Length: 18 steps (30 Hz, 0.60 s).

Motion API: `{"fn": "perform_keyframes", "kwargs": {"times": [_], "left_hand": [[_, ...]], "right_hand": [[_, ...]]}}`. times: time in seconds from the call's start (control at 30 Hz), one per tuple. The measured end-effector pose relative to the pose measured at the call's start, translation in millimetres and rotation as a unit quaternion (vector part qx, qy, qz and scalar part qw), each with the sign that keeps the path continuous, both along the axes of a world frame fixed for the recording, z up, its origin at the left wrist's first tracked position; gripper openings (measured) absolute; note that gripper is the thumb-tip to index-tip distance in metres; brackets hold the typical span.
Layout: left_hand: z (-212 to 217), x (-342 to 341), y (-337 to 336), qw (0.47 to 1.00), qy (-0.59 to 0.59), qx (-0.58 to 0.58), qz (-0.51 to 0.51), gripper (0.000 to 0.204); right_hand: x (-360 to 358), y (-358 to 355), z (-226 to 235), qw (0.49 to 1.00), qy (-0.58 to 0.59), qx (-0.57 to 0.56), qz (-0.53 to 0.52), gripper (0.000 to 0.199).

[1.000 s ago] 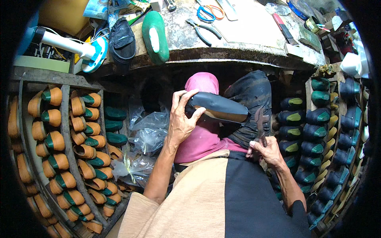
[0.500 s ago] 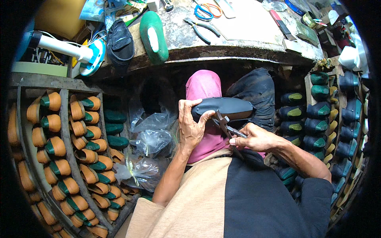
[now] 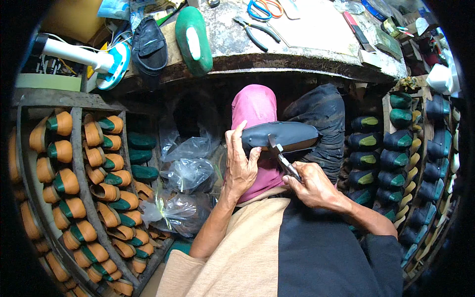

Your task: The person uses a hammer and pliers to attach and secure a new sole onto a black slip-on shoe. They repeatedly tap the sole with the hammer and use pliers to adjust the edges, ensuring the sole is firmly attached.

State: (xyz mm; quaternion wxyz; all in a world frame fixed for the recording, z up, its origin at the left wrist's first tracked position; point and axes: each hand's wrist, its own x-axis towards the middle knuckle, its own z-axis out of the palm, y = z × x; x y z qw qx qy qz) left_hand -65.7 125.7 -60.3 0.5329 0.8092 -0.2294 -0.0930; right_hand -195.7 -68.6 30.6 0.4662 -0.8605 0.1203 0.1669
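A dark shoe upper (image 3: 279,133), apparently stretched over a last, lies across my knees with its brown underside edge toward me. My left hand (image 3: 241,161) grips its left end, thumb on the near side and fingers around the far side. In my right hand (image 3: 312,184) are metal lasting pincers (image 3: 283,159), held by the handles. Their head is against or just above the shoe's near edge; whether the jaws pinch the material I cannot tell. Beneath the shoe are a pink cloth (image 3: 254,103) on my left knee and a dark trouser leg (image 3: 319,116).
A worn workbench (image 3: 321,44) ahead carries pliers (image 3: 257,33), scissors (image 3: 264,9), a red-handled tool (image 3: 357,29), a green last (image 3: 194,42) and a black shoe upper (image 3: 150,47). Wooden racks hold orange shoes (image 3: 69,180) at left and dark shoes (image 3: 393,158) at right. Plastic bags (image 3: 185,173) lie left of my leg.
My right hand has turned, bringing the pincers' head up and over the shoe's near edge. My left fingers have loosened and straightened somewhat on the shoe's end. The view has shifted slightly.
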Motion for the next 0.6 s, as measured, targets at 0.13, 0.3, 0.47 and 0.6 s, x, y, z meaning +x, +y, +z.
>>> {"fn": "perform_keyframes", "kwargs": {"times": [0.13,0.3,0.47,0.6], "left_hand": [[1.3,-6.3,-3.4,1.0,-0.002,-0.007,0.027,0.065],[3.7,-9.4,-9.5,0.999,-0.002,0.012,0.041,0.063],[5.2,-3.3,-15.4,0.999,0.002,0.025,0.022,0.063],[19.1,10.7,-8.6,0.997,0.05,0.044,-0.037,0.063]], "right_hand": [[-9.0,2.5,-11.1,0.999,-0.052,-0.015,-0.001,0.031],[-21.8,4.3,-24.4,0.998,-0.055,-0.015,-0.01,0.019],[-25.7,1.2,-43.4,0.997,-0.045,-0.066,0.002,0.019],[-27.7,-7.6,-54.6,0.996,-0.05,-0.068,0.023,0.021]]}}
